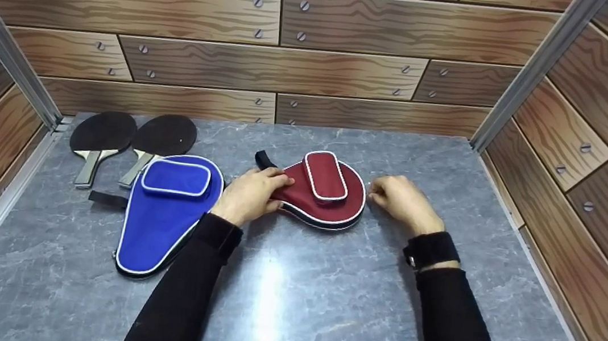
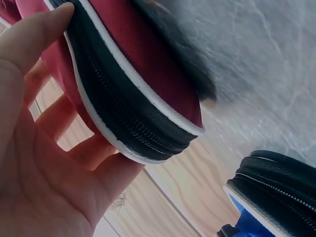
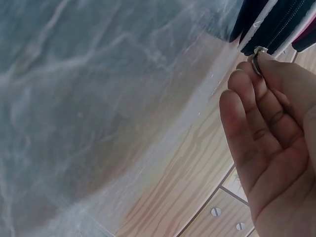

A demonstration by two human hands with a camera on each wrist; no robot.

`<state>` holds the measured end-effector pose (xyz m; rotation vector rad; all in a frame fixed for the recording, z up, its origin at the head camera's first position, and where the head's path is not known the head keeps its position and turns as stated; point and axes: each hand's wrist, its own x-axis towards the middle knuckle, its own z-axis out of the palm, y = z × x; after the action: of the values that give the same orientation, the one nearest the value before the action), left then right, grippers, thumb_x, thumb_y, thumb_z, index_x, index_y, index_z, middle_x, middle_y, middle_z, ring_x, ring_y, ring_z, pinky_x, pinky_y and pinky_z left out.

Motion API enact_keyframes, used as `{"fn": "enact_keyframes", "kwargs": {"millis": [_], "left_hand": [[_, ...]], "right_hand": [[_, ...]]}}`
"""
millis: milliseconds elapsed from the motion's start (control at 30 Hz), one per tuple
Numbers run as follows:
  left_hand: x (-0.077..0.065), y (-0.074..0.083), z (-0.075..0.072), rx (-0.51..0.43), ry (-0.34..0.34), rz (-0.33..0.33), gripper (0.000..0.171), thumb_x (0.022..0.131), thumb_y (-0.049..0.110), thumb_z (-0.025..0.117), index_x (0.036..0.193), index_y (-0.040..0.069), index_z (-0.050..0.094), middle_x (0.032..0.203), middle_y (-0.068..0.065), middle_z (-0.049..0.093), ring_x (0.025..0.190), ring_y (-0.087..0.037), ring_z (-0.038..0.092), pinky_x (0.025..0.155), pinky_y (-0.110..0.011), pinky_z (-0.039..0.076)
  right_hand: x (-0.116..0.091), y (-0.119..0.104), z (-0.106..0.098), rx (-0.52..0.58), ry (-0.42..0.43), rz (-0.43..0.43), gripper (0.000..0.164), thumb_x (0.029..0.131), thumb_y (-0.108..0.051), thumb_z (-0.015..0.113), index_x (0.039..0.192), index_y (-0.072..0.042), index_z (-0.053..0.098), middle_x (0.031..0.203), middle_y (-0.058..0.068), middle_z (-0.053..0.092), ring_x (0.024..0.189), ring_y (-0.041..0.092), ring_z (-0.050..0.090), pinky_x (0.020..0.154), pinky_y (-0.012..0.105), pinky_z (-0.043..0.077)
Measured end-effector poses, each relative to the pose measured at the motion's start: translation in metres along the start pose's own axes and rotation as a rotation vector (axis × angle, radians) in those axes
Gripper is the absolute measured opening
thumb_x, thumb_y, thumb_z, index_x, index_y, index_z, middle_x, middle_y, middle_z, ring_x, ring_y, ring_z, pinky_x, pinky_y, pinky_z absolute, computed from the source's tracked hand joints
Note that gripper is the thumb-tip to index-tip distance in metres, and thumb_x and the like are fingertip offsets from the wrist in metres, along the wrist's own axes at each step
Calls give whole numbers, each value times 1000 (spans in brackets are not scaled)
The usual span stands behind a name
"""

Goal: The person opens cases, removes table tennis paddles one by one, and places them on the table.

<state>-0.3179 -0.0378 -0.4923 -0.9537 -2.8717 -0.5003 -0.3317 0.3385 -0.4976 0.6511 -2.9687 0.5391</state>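
Observation:
A red table tennis paddle case (image 1: 301, 196) with white piping and a small front pocket lies flat, narrow end to the left. My left hand (image 1: 250, 193) grips that narrow end, thumb against the black zippered side (image 2: 116, 96) and fingers over the front face. At the case's rounded right end, my right hand (image 1: 403, 204) pinches a small metal zipper pull (image 3: 256, 64) between thumb and forefinger. In the right wrist view the zipper track runs shut-toothed up from the pull. A black strap (image 1: 264, 159) sticks out beyond the left hand.
A blue paddle case (image 1: 160, 223) lies left of my left forearm, its black strap (image 1: 108, 199) pointing left. Behind it are two black-faced paddles (image 1: 103, 131) (image 1: 166, 135). Wood-patterned walls (image 1: 202, 10) enclose the grey marbled table (image 1: 334, 311) at back and sides.

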Motion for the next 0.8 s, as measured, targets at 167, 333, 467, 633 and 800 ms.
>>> {"fn": "enact_keyframes", "kwargs": {"millis": [167,333,467,633,800], "left_hand": [[0,-1,2,-2,35,-28,53,105,20,88,156,16,75,163,-16,73,141,-54,73,123,-65,60],[-1,-2,3,-12,74,-55,51,104,19,88,154,15,76,160,-16,74,140,-55,73,120,-68,61],[-2,-3,4,-2,99,-85,51,104,19,88,153,16,76,160,-18,74,139,-56,74,118,-69,63],[-1,-4,7,11,105,-111,51,104,20,87,154,16,76,161,-19,73,139,-56,74,118,-68,63],[-1,-5,7,18,110,-108,50,105,21,87,154,16,75,160,-20,73,138,-56,74,119,-67,62]], "right_hand": [[-1,-3,-1,9,-12,-15,5,105,-5,81,102,-2,83,96,14,84,93,34,80,93,59,69],[0,-9,-2,23,-22,-26,6,106,-5,81,101,-2,83,95,12,84,90,29,78,91,58,68],[0,-14,-3,34,-30,-31,5,106,-4,81,102,-1,83,96,12,84,90,28,78,91,57,69],[0,-20,-3,47,-57,-28,6,106,-6,81,101,-2,83,94,9,82,88,23,73,86,50,67],[0,-23,-3,57,-89,-24,11,106,-8,82,95,-5,81,86,3,74,81,15,63,77,36,56]]}}
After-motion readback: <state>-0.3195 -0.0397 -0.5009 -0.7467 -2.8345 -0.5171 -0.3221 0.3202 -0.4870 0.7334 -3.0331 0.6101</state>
